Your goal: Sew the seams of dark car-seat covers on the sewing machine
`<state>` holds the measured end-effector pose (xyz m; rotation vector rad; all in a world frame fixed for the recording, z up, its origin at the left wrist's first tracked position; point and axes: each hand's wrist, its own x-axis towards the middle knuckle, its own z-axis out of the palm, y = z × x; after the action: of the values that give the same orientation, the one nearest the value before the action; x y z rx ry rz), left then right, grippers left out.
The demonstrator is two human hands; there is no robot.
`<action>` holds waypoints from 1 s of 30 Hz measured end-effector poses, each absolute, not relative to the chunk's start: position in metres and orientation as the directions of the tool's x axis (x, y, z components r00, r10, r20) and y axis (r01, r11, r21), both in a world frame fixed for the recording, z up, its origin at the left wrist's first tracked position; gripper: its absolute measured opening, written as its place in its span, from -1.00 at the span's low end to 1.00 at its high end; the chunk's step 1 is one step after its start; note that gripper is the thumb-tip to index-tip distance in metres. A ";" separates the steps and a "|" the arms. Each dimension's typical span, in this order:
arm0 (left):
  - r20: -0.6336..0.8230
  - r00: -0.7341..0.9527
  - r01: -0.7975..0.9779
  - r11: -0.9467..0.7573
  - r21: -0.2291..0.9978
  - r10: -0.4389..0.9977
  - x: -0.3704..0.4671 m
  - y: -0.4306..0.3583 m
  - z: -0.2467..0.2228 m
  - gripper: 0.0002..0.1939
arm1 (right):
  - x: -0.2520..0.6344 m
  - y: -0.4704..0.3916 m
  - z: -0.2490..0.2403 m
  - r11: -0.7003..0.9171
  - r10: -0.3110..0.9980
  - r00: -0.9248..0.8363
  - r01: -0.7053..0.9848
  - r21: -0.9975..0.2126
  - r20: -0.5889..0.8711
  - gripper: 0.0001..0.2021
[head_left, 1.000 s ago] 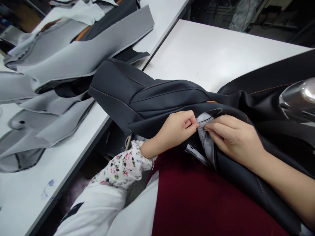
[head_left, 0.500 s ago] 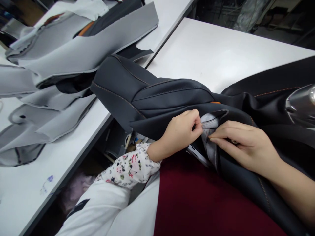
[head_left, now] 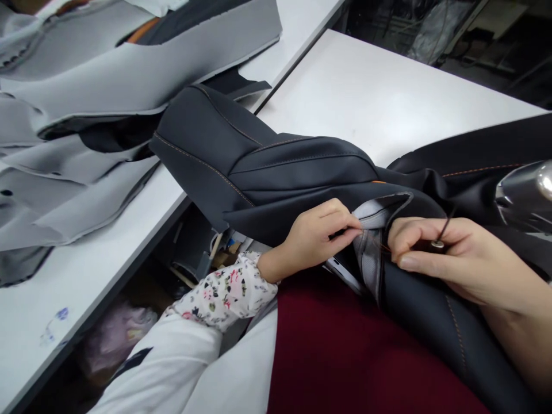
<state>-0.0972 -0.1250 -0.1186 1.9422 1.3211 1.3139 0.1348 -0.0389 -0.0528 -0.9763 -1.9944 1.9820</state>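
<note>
A black cover with orange stitching (head_left: 297, 172) lies across the table edge and my lap, its grey lining (head_left: 371, 247) folded outward near the middle. My left hand (head_left: 321, 234) pinches the edge of that lining between thumb and fingers. Just right of the fold, my right hand (head_left: 448, 256) is closed, thumb against forefinger, with thin orange thread at its fingertips. A small tool with a dark thin shaft and a metal end (head_left: 437, 245) shows within the curled fingers of my right hand.
Grey-backed cover pieces (head_left: 142, 75) are heaped on the white table (head_left: 107, 253) at the left. A shiny metal machine part (head_left: 528, 192) stands at the right edge. Another white tabletop (head_left: 353, 86) lies beyond the cover. A pink bundle (head_left: 118, 333) sits below the left table.
My right hand has moved right, away from the lining, and the small tool now shows more clearly. The lining flap stands more open. My left hand still pinches it.
</note>
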 end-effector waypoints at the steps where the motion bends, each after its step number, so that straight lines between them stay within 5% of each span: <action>1: 0.467 0.072 0.439 -0.449 0.778 0.881 -0.097 -0.124 -0.118 -0.94 | 0.136 -0.038 -0.052 -0.088 0.547 -0.776 0.319 -0.944 -0.313 -0.81; 7: 0.467 -0.002 0.298 -0.446 0.844 0.884 -0.101 -0.123 -0.113 -0.95 | 0.143 -0.033 -0.051 0.007 0.624 -0.762 0.228 -0.974 -0.174 -0.83; 12: 0.420 0.001 0.277 -0.404 0.872 0.907 -0.104 -0.125 -0.112 -0.96 | 0.142 -0.033 -0.051 -0.159 0.660 -0.712 0.181 -0.971 -0.241 -0.83; 17: 0.449 0.092 0.441 -0.441 0.782 0.889 -0.100 -0.130 -0.117 -0.82 | 0.133 -0.037 -0.053 -0.311 0.646 -0.708 0.096 -0.946 -0.285 -0.86; 23: 0.504 0.062 0.425 -0.479 0.768 0.862 -0.096 -0.127 -0.119 -0.86 | 0.122 -0.043 -0.053 -0.315 0.628 -0.727 0.087 -0.945 -0.276 -0.85; 27: 0.493 0.027 0.302 -0.477 0.825 0.870 -0.098 -0.122 -0.113 -0.94 | 0.113 -0.049 -0.055 0.076 0.673 -0.736 0.168 -0.983 -0.074 -0.91; 30: 0.392 -0.028 0.200 -0.379 0.903 0.919 -0.100 -0.121 -0.108 -0.96 | 0.105 -0.056 -0.064 0.563 0.667 -0.729 0.360 -0.744 0.152 -0.82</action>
<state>-0.1005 -0.1208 -0.1080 1.6194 1.1887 1.4571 0.1054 -0.0560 -0.0638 -0.8303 -2.3795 0.9960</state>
